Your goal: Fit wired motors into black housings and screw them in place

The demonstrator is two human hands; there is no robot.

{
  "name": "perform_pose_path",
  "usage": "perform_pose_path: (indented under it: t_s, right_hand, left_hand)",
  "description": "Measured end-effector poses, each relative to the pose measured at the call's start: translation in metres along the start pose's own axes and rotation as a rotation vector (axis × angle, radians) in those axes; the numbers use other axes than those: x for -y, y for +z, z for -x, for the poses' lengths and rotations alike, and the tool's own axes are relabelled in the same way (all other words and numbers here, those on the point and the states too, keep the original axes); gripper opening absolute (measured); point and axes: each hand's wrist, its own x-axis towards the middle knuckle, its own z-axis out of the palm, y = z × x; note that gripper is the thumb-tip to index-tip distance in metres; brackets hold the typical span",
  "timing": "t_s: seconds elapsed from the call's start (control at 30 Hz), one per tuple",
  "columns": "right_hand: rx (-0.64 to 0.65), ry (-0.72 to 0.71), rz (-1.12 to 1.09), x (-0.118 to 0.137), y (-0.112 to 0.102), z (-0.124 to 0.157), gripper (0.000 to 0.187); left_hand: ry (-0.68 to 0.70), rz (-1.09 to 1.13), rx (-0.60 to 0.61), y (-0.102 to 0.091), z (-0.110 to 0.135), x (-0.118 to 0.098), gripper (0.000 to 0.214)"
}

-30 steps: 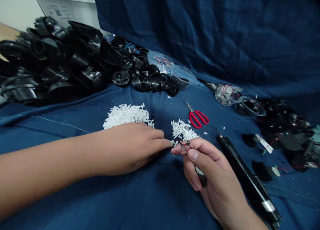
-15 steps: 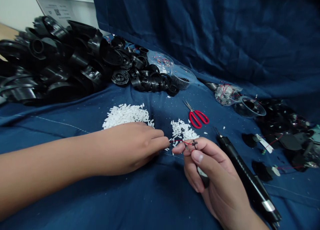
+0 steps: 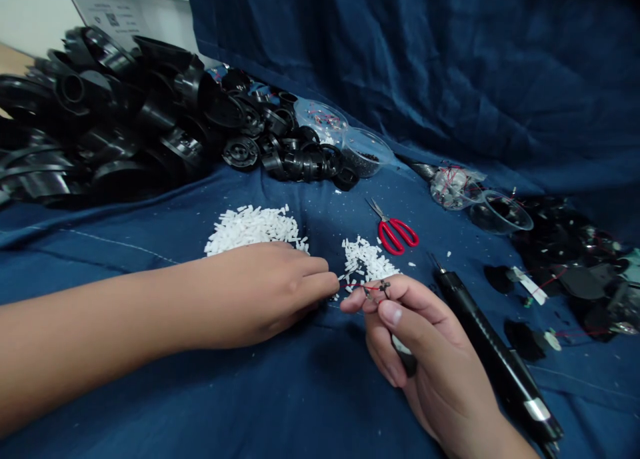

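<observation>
My left hand (image 3: 270, 294) lies low over the blue cloth (image 3: 150, 392), its fingertips close to a thin red wire (image 3: 361, 286). Whether those fingers pinch anything is too small to tell. My right hand (image 3: 415, 342) pinches a tiny black part with the wire attached (image 3: 376, 291) between thumb and forefinger. A black-and-white item (image 3: 404, 354) is tucked under its fingers, mostly hidden. Two heaps of small white plastic pieces (image 3: 255, 229) (image 3: 365, 259) lie just beyond my hands. A black pen-shaped tool (image 3: 500, 349) rests to the right of my right hand.
Red-handled scissors (image 3: 395, 231) lie beyond my right hand. A large heap of black plastic ring parts (image 3: 125, 112) fills the back left. Clear plastic cups (image 3: 363, 152) (image 3: 500, 212) hold small parts, and black discs with wires (image 3: 523, 339) lie at the right.
My left fingertips have drawn slightly back from the tiny part, and the red wire now shows between my hands. The scene has shifted slightly in view.
</observation>
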Motion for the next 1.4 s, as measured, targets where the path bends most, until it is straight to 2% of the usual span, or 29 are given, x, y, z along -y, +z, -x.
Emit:
perform_pose_path:
  t_s: [0.2,0.4,0.57,0.77,1.17,1.4]
  right_hand:
    - [-0.010,0.016,0.016,0.0016,0.0015,0.0006,0.013]
    - [-0.029,0.012,0.040,0.0013,0.0027,-0.0025,0.016]
    - [-0.061,0.011,0.060,0.0015,0.0028,-0.0024,0.018]
    - [-0.067,-0.009,0.094,-0.0001,0.0017,-0.0022,0.020]
    - [-0.089,-0.013,0.060,0.0004,0.0013,-0.0034,0.014]
    - [-0.097,-0.012,0.071,0.0012,0.0018,-0.0033,0.015]
  left_hand:
    - [0.002,-0.011,0.001,-0.0004,-0.0008,0.0002,0.013]
    - [-0.007,-0.045,0.045,0.0000,-0.0014,0.0010,0.020]
    - [-0.003,-0.032,-0.001,-0.0007,-0.0013,-0.0009,0.024]
    - [-0.003,-0.071,0.024,-0.0003,-0.0009,-0.0001,0.031]
    - [-0.002,-0.043,-0.019,0.0000,-0.0011,-0.0007,0.024]
    - [-0.003,-0.052,-0.003,-0.0003,-0.0008,-0.0009,0.023]
